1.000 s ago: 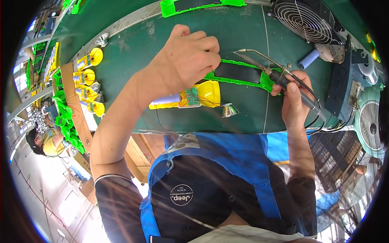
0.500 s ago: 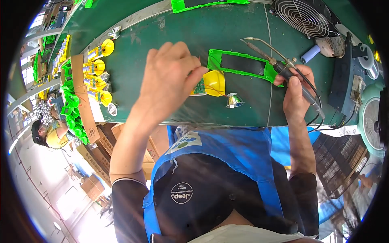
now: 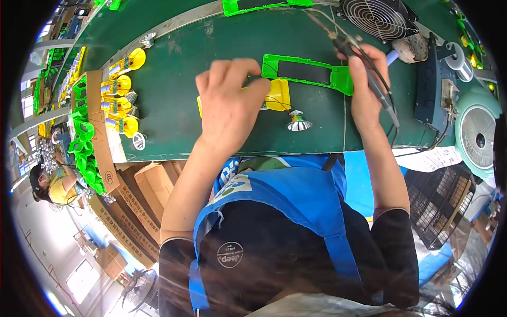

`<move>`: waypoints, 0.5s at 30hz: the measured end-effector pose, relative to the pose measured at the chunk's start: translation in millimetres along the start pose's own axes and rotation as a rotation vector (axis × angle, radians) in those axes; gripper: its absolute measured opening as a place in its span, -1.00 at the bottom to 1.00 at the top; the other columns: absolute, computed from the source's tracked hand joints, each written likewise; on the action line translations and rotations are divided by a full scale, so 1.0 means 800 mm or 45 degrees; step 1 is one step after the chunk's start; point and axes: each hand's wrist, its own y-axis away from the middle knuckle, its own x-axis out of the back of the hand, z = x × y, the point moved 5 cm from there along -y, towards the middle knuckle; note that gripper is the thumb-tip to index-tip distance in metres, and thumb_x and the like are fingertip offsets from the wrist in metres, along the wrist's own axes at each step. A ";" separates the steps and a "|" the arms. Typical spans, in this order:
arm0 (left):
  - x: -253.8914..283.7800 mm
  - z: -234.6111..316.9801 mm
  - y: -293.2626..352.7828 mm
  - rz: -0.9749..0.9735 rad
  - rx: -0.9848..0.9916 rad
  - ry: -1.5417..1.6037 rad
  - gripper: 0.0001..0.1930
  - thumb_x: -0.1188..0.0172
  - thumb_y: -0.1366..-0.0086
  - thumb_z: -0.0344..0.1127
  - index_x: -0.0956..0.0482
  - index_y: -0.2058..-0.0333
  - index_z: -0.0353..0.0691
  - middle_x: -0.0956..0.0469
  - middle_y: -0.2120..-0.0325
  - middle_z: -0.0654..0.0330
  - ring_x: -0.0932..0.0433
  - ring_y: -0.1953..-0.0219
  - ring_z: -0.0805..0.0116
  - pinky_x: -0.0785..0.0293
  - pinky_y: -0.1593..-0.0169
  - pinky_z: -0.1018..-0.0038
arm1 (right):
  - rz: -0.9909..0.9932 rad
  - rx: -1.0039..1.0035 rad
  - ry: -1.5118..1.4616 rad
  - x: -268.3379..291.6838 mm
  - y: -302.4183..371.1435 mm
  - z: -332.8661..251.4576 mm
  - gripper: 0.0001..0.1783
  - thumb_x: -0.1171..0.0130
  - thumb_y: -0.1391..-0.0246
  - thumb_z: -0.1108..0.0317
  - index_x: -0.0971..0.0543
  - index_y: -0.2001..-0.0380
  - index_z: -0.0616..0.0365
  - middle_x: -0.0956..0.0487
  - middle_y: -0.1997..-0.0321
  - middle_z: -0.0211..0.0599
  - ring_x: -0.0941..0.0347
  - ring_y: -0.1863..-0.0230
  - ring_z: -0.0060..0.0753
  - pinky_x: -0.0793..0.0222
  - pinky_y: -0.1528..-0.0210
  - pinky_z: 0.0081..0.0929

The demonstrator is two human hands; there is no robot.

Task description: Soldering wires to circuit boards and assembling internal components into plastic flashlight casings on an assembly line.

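On the green-topped table (image 3: 311, 141), the person's left hand (image 3: 230, 100) is bent over a yellow plastic lamp housing (image 3: 278, 96), hiding its middle; whether its fingers grasp anything beneath cannot be told. The housing lies with its long axis left to right, its wide end showing to the right of that hand, its other end peeking out on the left. The right hand (image 3: 369, 76) is closed around a dark-handled soldering iron (image 3: 387, 104), whose slim metal shaft points far and left, its tip well apart from the housing. So the left hand is much the nearer to the housing, which lies to the near left of the right-hand grip. Between the two hands, just beyond the housing, a bright-green plastic frame with a black panel (image 3: 342, 80) stretches left to right. A silver cone-shaped reflector (image 3: 299, 123) sits just beside the housing's wide end, on its near right.
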 end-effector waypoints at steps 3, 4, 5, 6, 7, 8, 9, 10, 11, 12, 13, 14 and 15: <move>-0.004 0.026 0.004 0.054 -0.257 0.018 -0.72 -0.23 0.11 -0.40 -0.66 0.32 -0.04 -0.52 0.23 0.38 -0.43 0.11 0.36 -0.21 0.00 0.33 | -0.045 -0.067 -0.015 -0.027 -0.002 0.002 -0.71 -0.17 -0.20 0.35 -0.39 0.09 0.24 -0.57 0.19 -0.24 -0.51 0.15 -0.52 -0.40 0.08 -0.57; -0.006 0.035 -0.002 0.025 -0.310 0.047 -0.72 -0.22 0.10 -0.40 -0.66 0.32 -0.06 -0.52 0.25 0.37 -0.43 0.12 0.37 -0.21 0.01 0.33 | -0.051 -0.078 -0.059 -0.034 -0.001 0.003 -0.71 -0.18 -0.19 0.34 -0.39 0.10 0.24 -0.56 0.19 -0.27 -0.49 0.16 -0.55 -0.40 0.09 -0.59; -0.007 0.044 -0.008 0.045 -0.332 0.073 -0.73 -0.23 0.07 -0.42 -0.64 0.29 -0.09 -0.53 0.33 0.37 -0.45 0.18 0.36 -0.24 0.03 0.33 | -0.100 -0.111 -0.022 -0.040 0.005 -0.001 -0.68 -0.11 -0.24 0.27 -0.35 0.05 0.20 -0.57 0.18 -0.21 -0.49 0.17 -0.50 -0.39 0.03 -0.52; -0.016 0.043 -0.010 0.048 -0.325 0.077 -0.73 -0.23 0.07 -0.42 -0.64 0.29 -0.09 -0.53 0.33 0.37 -0.45 0.18 0.36 -0.24 0.03 0.33 | -0.120 -0.142 -0.049 -0.046 0.012 -0.002 -0.69 -0.11 -0.24 0.27 -0.35 0.06 0.21 -0.56 0.19 -0.21 -0.48 0.17 -0.50 -0.38 0.03 -0.52; -0.027 0.038 -0.012 0.104 -0.266 0.152 -0.76 -0.21 0.06 -0.39 -0.59 0.32 -0.12 -0.51 0.38 0.34 -0.46 0.20 0.33 -0.26 0.06 0.33 | -0.135 -0.121 -0.077 -0.051 0.018 -0.001 -0.68 -0.10 -0.25 0.25 -0.35 0.07 0.23 -0.56 0.20 -0.22 -0.48 0.17 -0.50 -0.38 0.04 -0.51; -0.033 0.036 -0.014 0.159 -0.208 0.226 -0.78 -0.18 0.05 -0.37 -0.55 0.34 -0.14 -0.48 0.44 0.30 -0.46 0.21 0.31 -0.29 0.09 0.32 | -0.168 -0.183 -0.088 -0.052 0.023 -0.003 -0.68 -0.08 -0.26 0.25 -0.34 0.07 0.24 -0.55 0.19 -0.23 -0.47 0.15 -0.50 -0.36 0.02 -0.50; -0.032 0.035 -0.020 0.186 -0.068 0.334 -0.74 -0.25 0.05 -0.46 -0.53 0.31 -0.16 -0.50 0.52 0.29 -0.48 0.30 0.26 -0.32 0.15 0.29 | -0.135 -0.250 -0.205 -0.049 0.030 -0.001 -0.68 -0.06 -0.26 0.26 -0.33 0.05 0.23 -0.53 0.16 -0.22 -0.46 0.13 -0.49 -0.34 -0.01 -0.49; -0.034 0.031 -0.021 0.182 0.052 0.411 -0.72 -0.28 0.06 -0.50 -0.53 0.30 -0.17 -0.51 0.54 0.30 -0.49 0.32 0.26 -0.32 0.15 0.29 | -0.101 -0.317 -0.324 -0.046 0.036 0.004 -0.68 -0.04 -0.27 0.27 -0.32 0.03 0.23 -0.52 0.14 -0.22 -0.45 0.11 -0.49 -0.32 -0.04 -0.48; -0.036 0.026 -0.021 0.177 0.174 0.485 -0.69 -0.31 0.07 -0.54 -0.53 0.29 -0.17 -0.52 0.56 0.31 -0.49 0.35 0.25 -0.31 0.16 0.29 | -0.068 -0.261 -0.390 -0.040 0.038 0.008 -0.65 -0.09 -0.24 0.23 -0.33 0.07 0.25 -0.53 0.17 -0.23 -0.46 0.12 -0.49 -0.36 0.01 -0.51; -0.036 0.023 -0.022 0.188 0.246 0.512 -0.75 -0.32 0.07 -0.55 -0.54 0.37 -0.17 -0.53 0.58 0.31 -0.49 0.38 0.24 -0.31 0.17 0.32 | -0.053 -0.289 -0.439 -0.033 0.038 0.007 -0.65 -0.08 -0.25 0.22 -0.33 0.06 0.24 -0.52 0.15 -0.22 -0.46 0.10 -0.48 -0.34 -0.03 -0.49; -0.039 0.022 -0.022 0.181 0.248 0.512 -0.75 -0.32 0.07 -0.55 -0.54 0.37 -0.17 -0.53 0.58 0.31 -0.49 0.38 0.24 -0.31 0.17 0.32 | -0.038 -0.317 -0.490 -0.025 0.040 0.006 -0.64 -0.08 -0.25 0.21 -0.32 0.05 0.24 -0.51 0.13 -0.21 -0.45 0.09 -0.47 -0.31 -0.07 -0.47; -0.044 0.020 -0.021 0.145 0.280 0.544 -0.78 -0.32 0.06 -0.54 -0.55 0.41 -0.17 -0.53 0.58 0.31 -0.49 0.39 0.25 -0.31 0.18 0.32 | 0.007 -0.330 -0.611 -0.017 0.043 0.011 -0.64 -0.07 -0.26 0.23 -0.32 0.03 0.23 -0.50 0.08 -0.16 -0.45 0.07 -0.40 -0.27 -0.13 -0.39; -0.048 0.018 -0.021 0.112 0.314 0.572 -0.82 -0.33 0.06 -0.53 -0.55 0.45 -0.16 -0.53 0.59 0.31 -0.48 0.40 0.25 -0.30 0.19 0.33 | 0.005 -0.329 -0.673 -0.009 0.042 0.011 -0.65 -0.07 -0.26 0.24 -0.31 0.03 0.23 -0.50 0.08 -0.14 -0.45 0.07 -0.36 -0.27 -0.14 -0.35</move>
